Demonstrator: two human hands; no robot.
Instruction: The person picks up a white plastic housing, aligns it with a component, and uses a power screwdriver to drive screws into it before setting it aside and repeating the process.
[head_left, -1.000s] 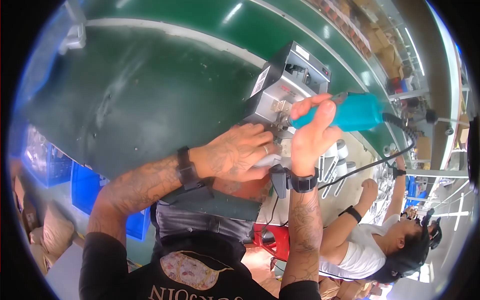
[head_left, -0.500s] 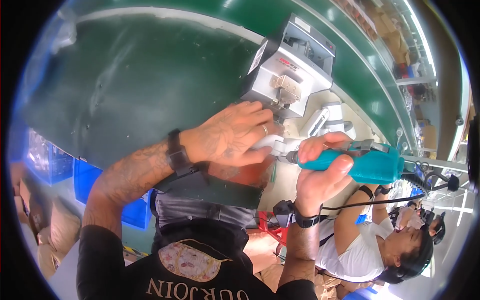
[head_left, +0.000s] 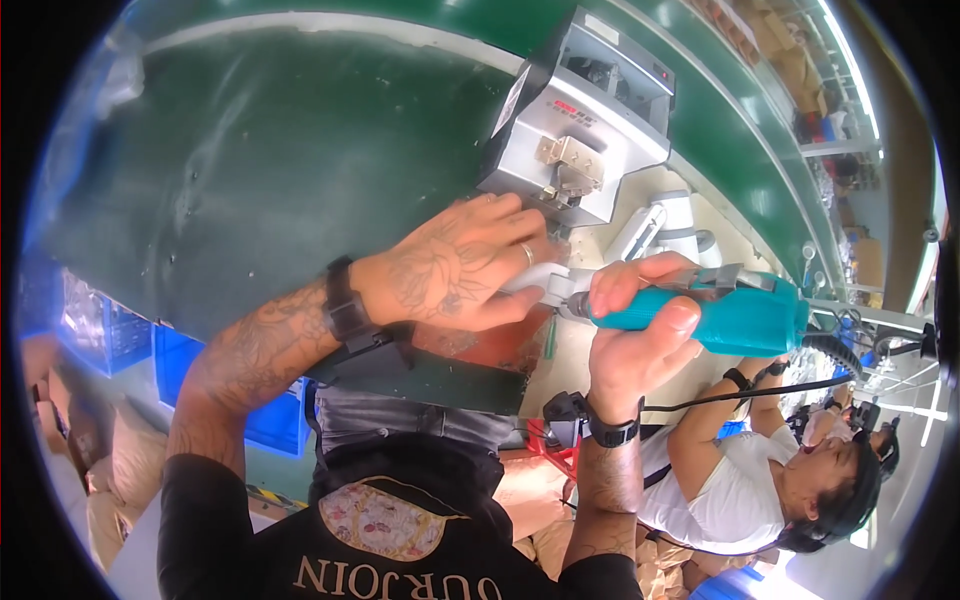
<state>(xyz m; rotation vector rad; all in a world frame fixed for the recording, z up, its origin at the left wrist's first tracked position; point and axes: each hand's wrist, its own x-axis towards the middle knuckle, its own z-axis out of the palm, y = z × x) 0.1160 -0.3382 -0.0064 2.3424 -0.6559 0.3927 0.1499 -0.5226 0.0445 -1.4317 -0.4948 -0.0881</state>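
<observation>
Stood partway through the work, by the look of it. Had the small white part (head_left: 545,285) raised between the 2 hands, just before the grey machine (head_left: 580,130), and the nose of the teal power screwdriver (head_left: 715,318) right up against its right end. Done, then: had part and tool matched end to end. Left: could not judge the amount of driving, nor make out any screw, seated or loose, at that joint.

Gripped the white part with the left hand (head_left: 460,255), closed on it by a near-side thumb and bent fingers, partly hidden under the knuckles; could not tell how tightly. Clasped the screwdriver with the right hand (head_left: 640,335), wrapped about the nose-side half, fingers over the far side and thumb along the body.

Saw white cylindrical pieces (head_left: 677,215) beyond the screwdriver on the pale work surface (head_left: 572,372), near the machine and apart from both hands.
</observation>
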